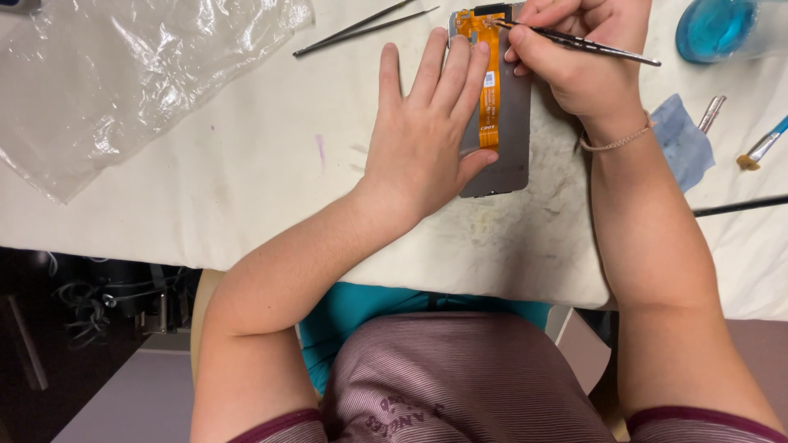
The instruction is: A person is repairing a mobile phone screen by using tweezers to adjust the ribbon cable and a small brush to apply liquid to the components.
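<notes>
A grey phone screen panel [510, 123] lies face down on the white table cover [263, 180], with an orange flex cable [490, 107] running along its back. My left hand [427, 131] lies flat on the panel's left side, fingers spread, pressing it down. My right hand [579, 61] grips thin dark tweezers [591, 45] whose tip touches the top end of the flex cable.
A second pair of tweezers [361, 29] lies above my left hand. A crumpled clear plastic bag [123, 74] covers the upper left. At right are a blue glass jar [716, 26], a blue cloth scrap [685, 143], a small brush [759, 150] and a dark rod [739, 207].
</notes>
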